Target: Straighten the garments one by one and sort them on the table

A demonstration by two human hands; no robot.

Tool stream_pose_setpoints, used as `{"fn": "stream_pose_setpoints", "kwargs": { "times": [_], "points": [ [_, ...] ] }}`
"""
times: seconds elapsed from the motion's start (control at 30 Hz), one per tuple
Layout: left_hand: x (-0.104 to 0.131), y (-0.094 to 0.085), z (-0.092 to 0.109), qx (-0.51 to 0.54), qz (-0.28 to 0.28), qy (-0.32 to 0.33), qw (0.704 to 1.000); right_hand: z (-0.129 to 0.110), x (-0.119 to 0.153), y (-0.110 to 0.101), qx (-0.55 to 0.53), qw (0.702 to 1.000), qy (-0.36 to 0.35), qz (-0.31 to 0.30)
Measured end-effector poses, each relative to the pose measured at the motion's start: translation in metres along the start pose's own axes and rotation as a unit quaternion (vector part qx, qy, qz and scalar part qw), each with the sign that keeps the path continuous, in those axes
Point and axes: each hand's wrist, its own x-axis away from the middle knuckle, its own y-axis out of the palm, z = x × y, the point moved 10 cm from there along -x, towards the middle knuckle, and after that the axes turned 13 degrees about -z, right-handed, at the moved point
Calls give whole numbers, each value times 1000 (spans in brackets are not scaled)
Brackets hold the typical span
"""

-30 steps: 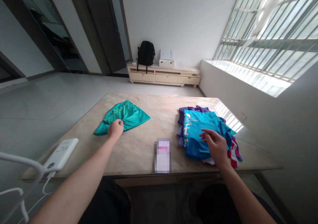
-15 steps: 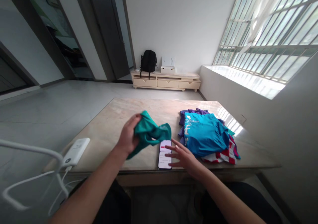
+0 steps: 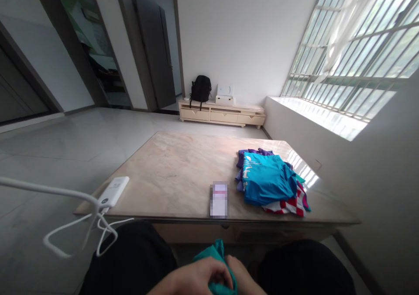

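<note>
Low over my lap, at the bottom edge of the head view, is a crumpled teal piece of fabric clothing (image 3: pixel 209 253). The curled fingers of my left hand (image 3: pixel 199 277) grip it from the near side. My right hand (image 3: pixel 240 275) is closed against its right side, with the fingertips hidden behind the cloth. Past both hands, at the table's near edge, lies a phone (image 3: pixel 218 201) with its screen blurred out. A pile of clothes, topped by a blue shirt with white print (image 3: pixel 268 179), rests to the phone's right.
A white power bank (image 3: pixel 114 191) sits on the left of the marble-like table (image 3: pixel 183 164), with a white cable (image 3: pixel 72 190) hanging in front. Dark-clad knees flank my hands. By the far wall, a low cabinet (image 3: pixel 222 114) carries a black backpack (image 3: pixel 200 88) and a white box (image 3: pixel 224 97).
The teal garment has come down from above the table to my lap. My right hand, spread over the phone before, has moved down to the cloth beside my left. The view has shifted slightly.
</note>
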Motion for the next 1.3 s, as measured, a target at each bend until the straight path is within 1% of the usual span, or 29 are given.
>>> {"fn": "stream_pose_setpoints", "kwargs": {
  "times": [0.03, 0.1, 0.17, 0.3, 0.37, 0.43, 0.5, 0.53, 0.6, 0.63, 0.67, 0.7, 0.73, 0.8, 0.9, 1.0, 1.07, 1.2, 1.3],
  "points": [
    [3, -12, -1, -64, 35, -24, 997, 5, -1, -7, 47, 998, 34, 8],
    [9, -36, 1, -164, 120, -68, 977, 9, -2, -24, 129, 988, 85, 27],
    [14, -51, 1, -202, 177, -95, 958, 11, 0, -41, 186, 974, 121, 35],
    [19, -68, -6, -208, 241, -131, 939, 14, 7, -71, 244, 954, 167, 39],
    [22, -74, -6, -198, 262, -124, 936, 14, 12, -84, 250, 951, 178, 46],
    [23, -75, -4, -180, 268, -102, 941, 7, 16, -92, 246, 954, 165, 50],
    [19, -72, -3, -153, 263, -78, 949, -7, 19, -88, 237, 965, 109, 38],
    [16, -70, -2, -137, 257, -66, 954, -17, 19, -79, 224, 972, 64, 18],
    [10, -63, -2, -103, 240, -41, 964, -38, 20, -50, 170, 983, -51, -51],
    [7, -60, -2, -87, 231, -30, 968, -47, 21, -35, 145, 981, -97, -83],
    [5, -58, -2, -72, 225, -21, 972, -52, 21, -23, 130, 978, -125, -101],
    [4, -57, -3, -60, 221, -17, 973, -53, 19, -13, 127, 977, -135, -106],
    [4, -56, -4, -50, 218, -16, 975, -52, 15, -8, 138, 977, -127, -97],
    [6, -57, -5, -36, 209, -20, 977, -43, 6, -8, 175, 979, -84, -61],
    [12, -58, -4, -36, 194, -24, 980, -34, -5, -22, 200, 979, -46, -21],
    [15, -59, 0, -54, 189, -20, 980, -30, -6, -38, 207, 978, -28, 7],
    [14, -60, 3, -66, 201, -13, 977, -34, -3, -39, 195, 980, -44, 6],
    [10, -62, 9, -94, 236, -4, 967, -56, 7, -24, 134, 983, -120, -24],
    [11, -64, 13, -124, 255, -6, 959, -64, 9, -23, 98, 985, -139, -11]
  ]
}}
